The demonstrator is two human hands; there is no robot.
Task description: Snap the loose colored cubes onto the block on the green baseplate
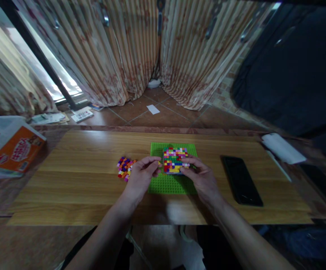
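L hand (pixel 143 173): pinching sm. yellow brick (pixel 159 163) | R hand (pixel 205 179): gripping multicol. block (pixel 172 158) at rt edge, over grn baseplate (pixel 164 186)

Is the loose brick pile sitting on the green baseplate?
No, the loose brick pile lies on the wooden table, left of the green baseplate.

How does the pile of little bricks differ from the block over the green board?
The pile is a loose jumble; the block is packed into a tight grid. The pile lies on the wooden table; the block is over the green board. The right hand touches the block; the left hand partly hides the pile. Both mix many colours, including red and yellow.
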